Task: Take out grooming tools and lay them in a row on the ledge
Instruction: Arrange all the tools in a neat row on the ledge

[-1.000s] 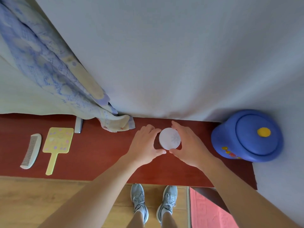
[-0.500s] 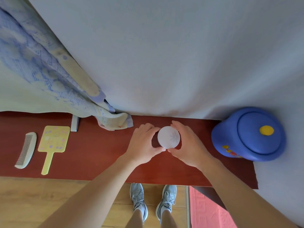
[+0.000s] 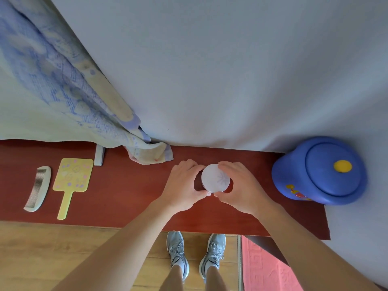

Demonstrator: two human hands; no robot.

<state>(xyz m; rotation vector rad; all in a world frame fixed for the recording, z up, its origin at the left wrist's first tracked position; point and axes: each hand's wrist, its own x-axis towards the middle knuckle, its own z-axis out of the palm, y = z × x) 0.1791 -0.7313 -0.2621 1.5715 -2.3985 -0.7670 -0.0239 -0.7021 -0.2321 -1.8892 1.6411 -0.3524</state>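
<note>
A small round jar with a white lid (image 3: 216,177) stands on the red-brown ledge (image 3: 126,190), a faint flower printed on the lid. My left hand (image 3: 184,184) and my right hand (image 3: 241,185) cup it from either side, fingertips touching its rim. Far to the left lie a grey comb (image 3: 38,189) and, beside it, a yellow hand mirror (image 3: 70,181) with its handle pointing toward me. The jar's body is mostly hidden by my fingers.
A blue lidded pot with a yellow knob (image 3: 321,171) stands at the ledge's right end. A patterned curtain (image 3: 63,91) hangs down onto the ledge at the back left, next to a grey metal piece (image 3: 99,157). Below are wooden floor, my shoes and a pink mat (image 3: 266,267).
Both hands stay cupped around the jar in the same spot. Only the camera view has shifted slightly.
</note>
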